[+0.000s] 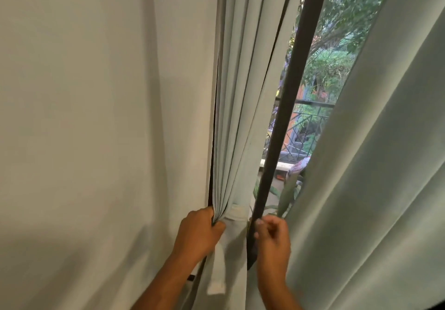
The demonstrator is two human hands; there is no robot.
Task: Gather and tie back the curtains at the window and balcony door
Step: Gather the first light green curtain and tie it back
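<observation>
Left curtain panel (243, 107), at 12 o'clock, is bunched into pleats; the left hand (199, 232) grips the bundle, a tieback band (237, 212) around it (loose end dangling). The right hand (272, 235) looks curled, holding nothing discernible. Right curtain panel (375, 165), at 3 o'clock, hangs untied.

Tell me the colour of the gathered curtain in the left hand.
Pale mint green, plain with no pattern; the gathered fabric curtain shows in the head view.
</observation>
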